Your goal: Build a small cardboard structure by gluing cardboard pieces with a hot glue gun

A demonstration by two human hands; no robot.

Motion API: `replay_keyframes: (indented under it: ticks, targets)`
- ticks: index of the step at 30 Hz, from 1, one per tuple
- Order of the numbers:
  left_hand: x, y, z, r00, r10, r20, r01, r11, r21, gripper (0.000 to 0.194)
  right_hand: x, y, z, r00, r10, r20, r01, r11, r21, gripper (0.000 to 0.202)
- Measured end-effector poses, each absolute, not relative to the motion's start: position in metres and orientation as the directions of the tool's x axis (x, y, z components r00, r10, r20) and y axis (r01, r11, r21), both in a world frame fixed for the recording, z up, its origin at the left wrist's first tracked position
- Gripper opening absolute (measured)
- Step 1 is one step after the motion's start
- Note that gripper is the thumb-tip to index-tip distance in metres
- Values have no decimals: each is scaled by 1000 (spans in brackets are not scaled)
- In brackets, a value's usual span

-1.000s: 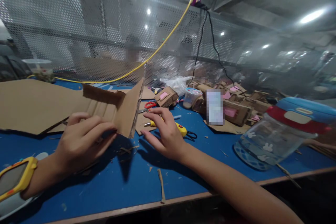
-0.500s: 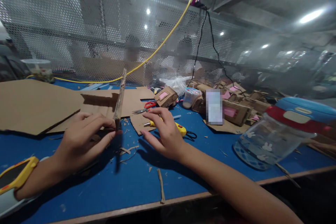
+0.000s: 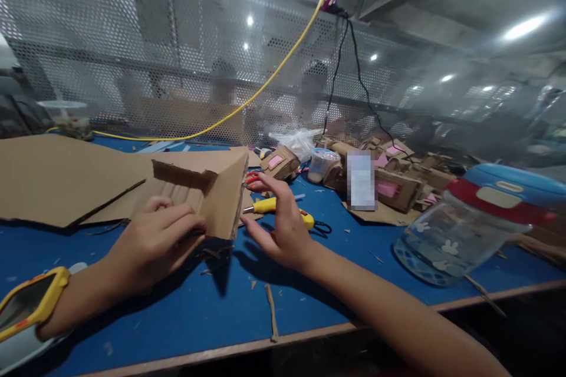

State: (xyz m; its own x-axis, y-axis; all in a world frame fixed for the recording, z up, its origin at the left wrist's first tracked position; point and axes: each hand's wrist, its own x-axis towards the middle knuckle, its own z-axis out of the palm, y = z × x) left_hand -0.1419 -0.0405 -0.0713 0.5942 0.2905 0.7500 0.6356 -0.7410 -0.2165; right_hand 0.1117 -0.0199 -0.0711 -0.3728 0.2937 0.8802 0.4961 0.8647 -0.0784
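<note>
My left hand [image 3: 161, 241] grips a folded cardboard piece [image 3: 223, 200] with an upright panel at its right and a raised back wall. The fingers press along its near inner side, and the thumb is underneath. My right hand [image 3: 283, 224] stands just right of that panel, fingers curved and apart, with nothing between them. Behind and beneath the right hand lies a yellow hand tool with a metal tip [image 3: 265, 206]. Red-handled scissors [image 3: 252, 178] are partly hidden behind the panel and the right fingers.
Large cardboard sheets [image 3: 57, 179] cover the left of the blue table [image 3: 177, 318]. Cardboard models [image 3: 400, 188], a phone [image 3: 361, 179] and a lidded plastic cup [image 3: 322, 165] stand at the back right. A clear water bottle [image 3: 451, 241] is near the right edge. Behind is a perforated metal screen [image 3: 132, 41].
My left hand has moved right with the cardboard piece and turned it, so the panel's broad face now shows instead of its edge. The right hand has barely moved.
</note>
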Motion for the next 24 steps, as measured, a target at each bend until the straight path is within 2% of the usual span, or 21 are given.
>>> replay_keyframes:
  ticks: [4,8,11,16,19,24]
  targets:
    - [-141,-38,-71,641,280,715,590,-775,-226,15,112,-19,-70,-276,236,932,503,862,-69,78]
    - [-141,-38,-72,689,267,673,555,-792,-254,17,115,-18,-62,-243,103,965,495,868,32,78]
    - [-141,-38,-73,710,254,657,536,-800,-270,19,117,-19,-57,-285,64,956,516,851,97,71]
    - [-142,-42,-70,734,211,645,525,-779,-342,20,120,-16,-58,-358,124,925,538,838,95,46]
    - [-144,-45,-66,751,213,625,538,-747,-390,19,123,-12,-61,-350,189,917,564,824,46,42]
    - [-145,-47,-64,728,229,646,572,-722,-388,19,127,-5,-64,-345,290,893,596,802,-30,35]
